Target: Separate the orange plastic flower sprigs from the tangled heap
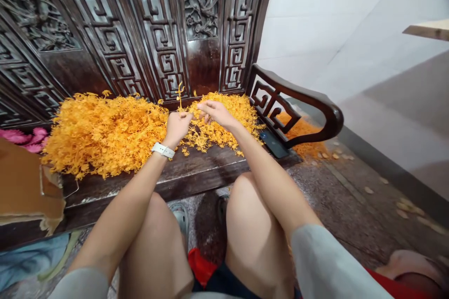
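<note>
My left hand [178,126], with a pale watch on its wrist, is closed on a thin orange plastic piece [180,96] that sticks up above the fingers. Just right of it, my right hand [214,113] has its fingers bent and its fingertips close to the left thumb; whether they pinch anything is too small to tell. A big heap of orange plastic pieces [108,133] lies on the dark wooden bench [196,168] left of my hands. Behind and beside my right hand spreads a smaller orange pile [242,112].
A cardboard box [28,182] and pink flowers [37,138] are at the left. The bench has a carved back and a curved armrest [315,98]. A dark phone [275,144] lies by the armrest. More orange pieces [303,135] are on the floor beyond.
</note>
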Action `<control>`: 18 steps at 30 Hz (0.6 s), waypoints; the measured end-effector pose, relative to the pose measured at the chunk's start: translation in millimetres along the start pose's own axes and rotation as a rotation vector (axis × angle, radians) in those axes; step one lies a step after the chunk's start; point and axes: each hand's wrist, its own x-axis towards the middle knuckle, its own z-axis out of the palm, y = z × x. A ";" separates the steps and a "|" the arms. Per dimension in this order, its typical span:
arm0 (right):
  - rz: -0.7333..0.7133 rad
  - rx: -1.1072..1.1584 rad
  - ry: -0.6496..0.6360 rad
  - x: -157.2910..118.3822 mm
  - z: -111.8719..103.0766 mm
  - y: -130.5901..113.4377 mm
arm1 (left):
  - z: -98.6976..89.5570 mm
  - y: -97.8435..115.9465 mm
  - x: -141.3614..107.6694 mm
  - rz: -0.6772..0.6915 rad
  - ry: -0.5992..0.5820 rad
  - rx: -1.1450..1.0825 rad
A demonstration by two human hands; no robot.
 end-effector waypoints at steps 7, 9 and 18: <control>-0.230 -0.039 0.060 6.4 21.3 5.4 | -1.5 9.6 -9.1 0.319 0.065 0.479; -0.281 -0.028 0.145 9.8 23.6 5.4 | -0.7 18.0 -12.1 0.364 0.057 0.477; 0.247 0.017 0.474 10.5 -20.2 9.9 | 7.5 51.2 -23.7 0.165 -0.111 -0.328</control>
